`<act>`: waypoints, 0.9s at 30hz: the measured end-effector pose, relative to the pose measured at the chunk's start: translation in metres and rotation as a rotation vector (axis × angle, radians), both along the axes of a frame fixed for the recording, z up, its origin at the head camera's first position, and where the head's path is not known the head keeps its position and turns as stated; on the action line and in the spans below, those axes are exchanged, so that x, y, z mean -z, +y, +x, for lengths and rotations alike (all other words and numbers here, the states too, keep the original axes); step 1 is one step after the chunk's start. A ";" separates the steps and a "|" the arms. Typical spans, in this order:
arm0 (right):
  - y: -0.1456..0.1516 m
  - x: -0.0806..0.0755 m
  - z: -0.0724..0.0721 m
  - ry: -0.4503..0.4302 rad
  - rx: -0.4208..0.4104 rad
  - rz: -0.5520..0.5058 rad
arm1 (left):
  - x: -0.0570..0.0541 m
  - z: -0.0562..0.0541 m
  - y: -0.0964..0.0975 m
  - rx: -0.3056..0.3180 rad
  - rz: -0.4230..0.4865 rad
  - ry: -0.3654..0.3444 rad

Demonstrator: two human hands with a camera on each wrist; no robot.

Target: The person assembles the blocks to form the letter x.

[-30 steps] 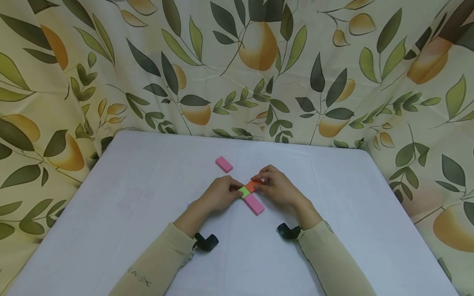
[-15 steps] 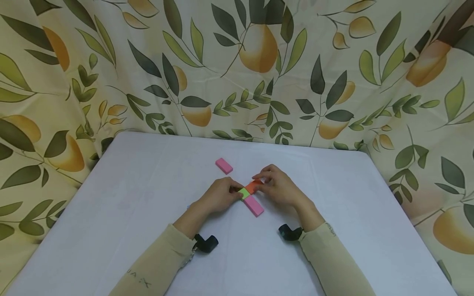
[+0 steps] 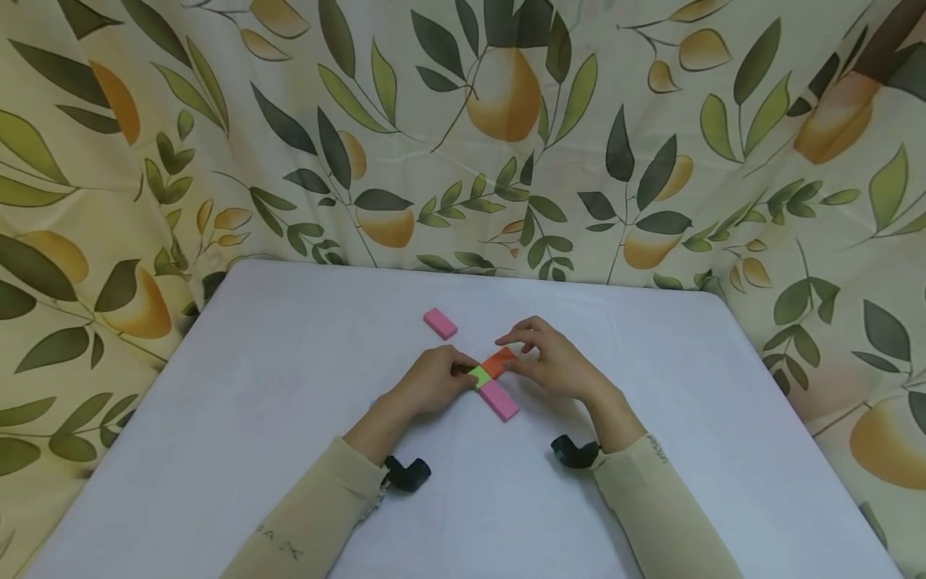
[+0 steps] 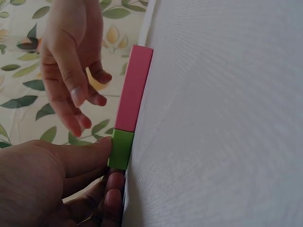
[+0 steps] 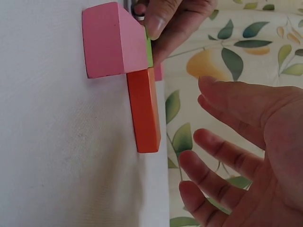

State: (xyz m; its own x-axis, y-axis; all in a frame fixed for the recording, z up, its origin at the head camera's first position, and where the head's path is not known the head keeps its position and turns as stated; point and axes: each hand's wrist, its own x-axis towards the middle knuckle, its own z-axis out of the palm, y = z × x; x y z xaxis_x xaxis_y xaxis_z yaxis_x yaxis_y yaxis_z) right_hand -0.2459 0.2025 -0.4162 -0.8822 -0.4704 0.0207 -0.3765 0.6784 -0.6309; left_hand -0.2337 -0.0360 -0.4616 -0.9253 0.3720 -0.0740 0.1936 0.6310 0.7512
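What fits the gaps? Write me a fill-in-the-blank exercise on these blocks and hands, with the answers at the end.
1. The small block pinched by the left hand is coloured ____.
2. The lone block, lying beyond the left hand in the head view, is coloured ____.
3. The nearest block to the right hand is coloured ____.
4. Of the two hands, the one gripping no block is the ____.

Missing words: green; pink; orange; right.

Dim light casts soft shadows; fine detail seems blurred.
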 end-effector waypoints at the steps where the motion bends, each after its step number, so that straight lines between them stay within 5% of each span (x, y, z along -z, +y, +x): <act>1: 0.000 -0.001 0.001 -0.005 -0.003 -0.004 | 0.000 0.000 0.000 0.000 0.001 0.000; 15: 0.003 -0.005 0.010 -0.030 -0.035 0.040 | 0.000 0.001 0.000 0.000 0.003 0.011; 27: -0.003 0.007 0.019 -0.057 -0.082 0.064 | -0.001 0.002 -0.001 0.002 -0.002 0.003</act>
